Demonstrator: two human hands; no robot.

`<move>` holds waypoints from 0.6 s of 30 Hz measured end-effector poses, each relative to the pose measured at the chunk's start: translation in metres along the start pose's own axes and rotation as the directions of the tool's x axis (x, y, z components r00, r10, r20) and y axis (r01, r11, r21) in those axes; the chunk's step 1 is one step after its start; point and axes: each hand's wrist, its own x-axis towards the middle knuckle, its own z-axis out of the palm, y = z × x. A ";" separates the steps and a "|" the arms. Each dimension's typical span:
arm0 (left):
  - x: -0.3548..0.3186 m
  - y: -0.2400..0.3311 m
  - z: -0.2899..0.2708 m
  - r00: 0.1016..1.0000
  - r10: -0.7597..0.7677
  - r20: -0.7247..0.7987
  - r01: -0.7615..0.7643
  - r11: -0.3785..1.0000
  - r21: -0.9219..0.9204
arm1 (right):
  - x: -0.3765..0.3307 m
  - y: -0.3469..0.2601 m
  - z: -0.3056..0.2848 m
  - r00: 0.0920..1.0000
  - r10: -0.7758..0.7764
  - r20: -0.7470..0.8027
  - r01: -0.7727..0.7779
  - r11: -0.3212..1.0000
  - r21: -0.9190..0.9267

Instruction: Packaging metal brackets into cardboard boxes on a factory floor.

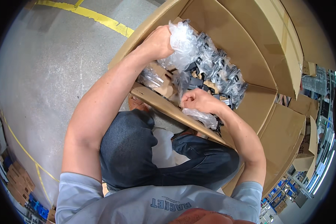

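The left hand (pixel 158 43) is closed on a bunched clear plastic bag (pixel 183 44), held inside the left edge of a large cardboard box (pixel 235 26), toward its far left corner. The right hand (pixel 199 101) is just inside the middle of the near edge, fingers curled and thumb drawn in; whether it pinches any plastic is hard to tell from this angle. Beside it, a crumpled clear wrapper (pixel 201 117) lies along the near edge. Black plastic parts in clear bags (pixel 222 71) crowd the box's right side, reaching toward the far edge.
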 end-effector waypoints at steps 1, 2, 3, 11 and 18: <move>-0.001 0.003 -0.001 0.998 -0.024 0.055 0.024 1.000 0.012 | -0.006 -0.011 -0.006 1.000 0.011 0.000 -0.011 1.000 0.021; -0.003 0.005 -0.002 0.993 -0.050 0.109 0.047 0.999 0.026 | -0.010 -0.020 -0.010 1.000 0.023 0.000 -0.023 0.999 0.043; -0.003 0.007 -0.003 0.984 -0.077 0.163 0.071 0.997 0.041 | -0.012 -0.024 -0.013 0.999 0.034 0.002 -0.034 0.997 0.066; -0.009 -0.001 -0.004 0.940 -0.023 0.340 0.105 0.969 -0.226 | 0.005 -0.055 -0.032 0.982 0.016 -0.187 0.019 0.983 0.185; -0.013 0.041 -0.010 0.905 -0.205 0.372 0.404 0.684 -0.607 | 0.053 -0.106 -0.037 0.730 0.013 -0.683 0.486 0.694 0.532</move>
